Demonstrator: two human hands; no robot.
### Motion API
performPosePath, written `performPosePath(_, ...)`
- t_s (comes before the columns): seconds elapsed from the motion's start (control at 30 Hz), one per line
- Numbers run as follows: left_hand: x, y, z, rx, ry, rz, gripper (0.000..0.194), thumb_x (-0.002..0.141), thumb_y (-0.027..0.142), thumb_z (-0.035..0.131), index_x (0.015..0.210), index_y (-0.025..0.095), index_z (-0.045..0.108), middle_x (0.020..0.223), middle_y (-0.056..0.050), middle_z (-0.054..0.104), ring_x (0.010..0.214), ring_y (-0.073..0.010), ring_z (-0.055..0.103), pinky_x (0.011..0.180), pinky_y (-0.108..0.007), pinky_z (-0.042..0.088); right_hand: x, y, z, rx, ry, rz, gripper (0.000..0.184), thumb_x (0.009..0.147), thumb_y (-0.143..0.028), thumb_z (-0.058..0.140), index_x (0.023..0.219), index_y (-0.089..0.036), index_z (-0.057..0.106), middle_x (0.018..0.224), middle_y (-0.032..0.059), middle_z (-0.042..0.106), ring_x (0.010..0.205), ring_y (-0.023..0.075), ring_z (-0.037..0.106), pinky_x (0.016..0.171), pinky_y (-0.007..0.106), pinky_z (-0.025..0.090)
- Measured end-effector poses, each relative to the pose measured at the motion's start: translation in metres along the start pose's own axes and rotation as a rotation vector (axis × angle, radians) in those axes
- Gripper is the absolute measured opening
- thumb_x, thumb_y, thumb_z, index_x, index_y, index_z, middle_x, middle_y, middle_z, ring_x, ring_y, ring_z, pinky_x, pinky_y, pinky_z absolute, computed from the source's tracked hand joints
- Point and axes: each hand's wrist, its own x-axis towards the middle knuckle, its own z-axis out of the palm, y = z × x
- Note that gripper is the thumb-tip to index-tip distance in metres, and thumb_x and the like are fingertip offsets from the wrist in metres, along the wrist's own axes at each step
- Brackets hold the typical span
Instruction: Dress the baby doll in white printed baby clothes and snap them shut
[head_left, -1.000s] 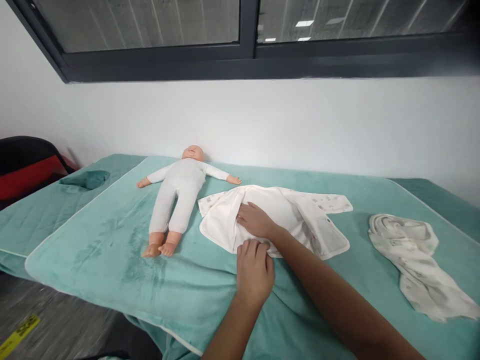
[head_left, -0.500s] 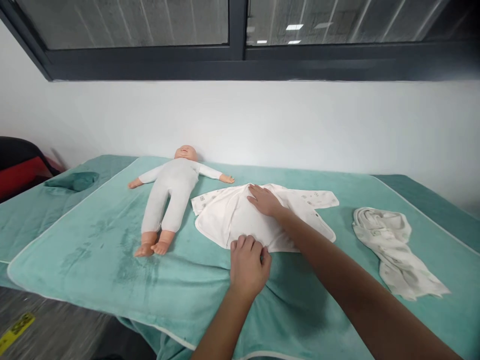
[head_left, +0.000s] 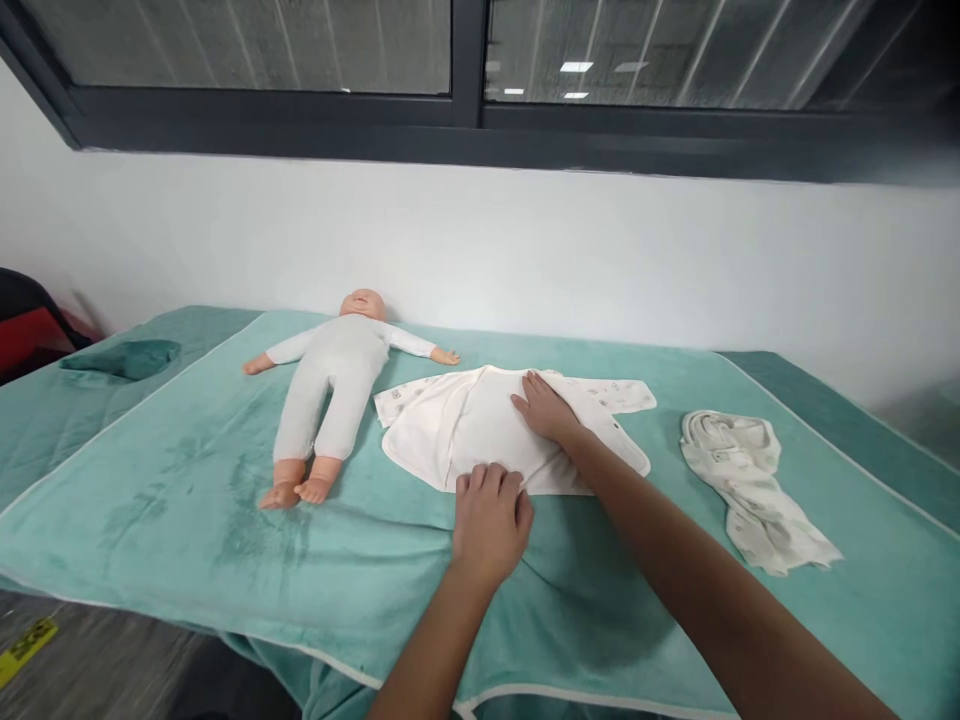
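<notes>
A white baby shirt [head_left: 480, 430] with small printed figures on its sleeves lies spread on the green sheet. My right hand [head_left: 546, 408] rests flat on the upper middle of the shirt, fingers stretched out. At the shirt's lower hem, my left hand [head_left: 491, 520] has its fingers bent over the edge, gripping the fabric; its fingertips are partly hidden. To the left of the shirt, a baby doll [head_left: 334, 370] in a white bodysuit lies on its back with arms spread and feet toward me.
Folded white printed baby clothing [head_left: 750, 490] lies to the right on the green sheet [head_left: 187, 540]. A white wall [head_left: 600, 260] with a dark window frame [head_left: 300, 125] stands behind. A black and red object [head_left: 30, 330] is at the far left.
My right hand has slid a little to the right across the shirt, and the fabric left of it looks smoother. My left hand stays at the hem. The view has shifted slightly.
</notes>
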Motion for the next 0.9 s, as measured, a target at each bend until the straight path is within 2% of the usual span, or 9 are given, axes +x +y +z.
performPosePath(0.1,0.005,0.005,0.0,0.01,-0.079,0.142,0.014,0.09,0.024,0.056,0.102,0.022,0.062,0.104,-0.004,0.061,0.1,-0.0225,0.051,0.085,-0.041,0.037,-0.001,0.0,0.001,-0.009,-0.021,-0.015,0.074,0.099,-0.049,0.024,0.149,0.006,0.03,0.16,0.0219,0.022,0.151,0.0272,0.015,0.123,0.04,0.017)
performPosePath(0.2,0.017,0.015,0.009,0.047,-0.118,0.247,0.016,0.089,0.027,0.059,0.103,0.021,0.062,0.103,-0.005,0.061,0.098,-0.023,0.052,0.081,-0.04,0.039,0.0,0.002,0.002,-0.015,-0.043,-0.015,0.077,0.099,-0.051,0.021,0.15,0.005,0.028,0.161,0.021,0.019,0.152,0.027,0.013,0.123,0.04,0.013)
performPosePath(0.4,0.04,0.038,0.037,0.108,-0.065,0.311,0.008,0.088,0.015,0.058,0.086,0.017,0.065,0.092,-0.008,0.06,0.092,-0.0234,0.054,0.073,-0.037,0.038,0.005,0.004,0.002,-0.016,-0.081,0.016,0.079,0.098,-0.055,0.019,0.152,0.003,0.026,0.162,0.02,0.017,0.152,0.0264,0.011,0.123,0.039,0.013)
performPosePath(0.5,0.04,0.041,0.039,0.075,-0.047,0.376,0.01,0.091,0.017,0.056,0.087,0.018,0.066,0.089,-0.006,0.06,0.09,-0.0217,0.054,0.072,-0.036,0.038,0.005,0.003,0.002,-0.01,-0.071,0.028,0.079,0.098,-0.056,0.022,0.151,0.002,0.028,0.161,0.0197,0.02,0.152,0.0263,0.013,0.123,0.04,0.016)
performPosePath(0.6,0.037,0.04,0.034,0.052,-0.078,0.442,0.015,0.094,0.017,0.051,0.089,0.018,0.066,0.089,-0.005,0.061,0.088,-0.0199,0.055,0.073,-0.036,0.039,0.001,-0.002,0.0,-0.004,-0.013,0.021,0.074,0.099,-0.051,0.024,0.15,0.002,0.032,0.16,0.0204,0.024,0.151,0.0266,0.017,0.123,0.041,0.017)
performPosePath(0.73,0.031,0.038,0.028,-0.002,-0.114,0.458,0.009,0.088,0.017,0.057,0.086,0.018,0.066,0.09,-0.005,0.063,0.088,-0.0196,0.056,0.073,-0.037,0.041,-0.009,-0.008,-0.002,-0.004,0.079,-0.01,0.062,0.1,-0.037,0.026,0.145,0.002,0.04,0.157,0.0218,0.032,0.149,0.0272,0.022,0.123,0.045,0.018)
performPosePath(0.83,0.03,0.037,0.028,-0.122,-0.075,0.416,0.013,0.092,0.023,0.054,0.086,0.02,0.066,0.084,-0.003,0.064,0.082,-0.0175,0.057,0.071,-0.035,0.042,-0.017,-0.01,-0.003,-0.005,0.094,-0.016,0.061,0.099,-0.035,0.028,0.144,0.004,0.042,0.155,0.023,0.035,0.148,0.0284,0.025,0.122,0.044,0.02)
performPosePath(0.9,0.032,0.034,0.027,-0.173,-0.019,0.33,0.018,0.094,0.024,0.05,0.083,0.021,0.065,0.081,-0.002,0.064,0.079,-0.0164,0.057,0.071,-0.034,0.043,-0.024,-0.009,-0.003,-0.008,0.093,0.002,0.062,0.099,-0.036,0.028,0.143,0.006,0.041,0.154,0.0246,0.035,0.148,0.0296,0.026,0.122,0.044,0.021)
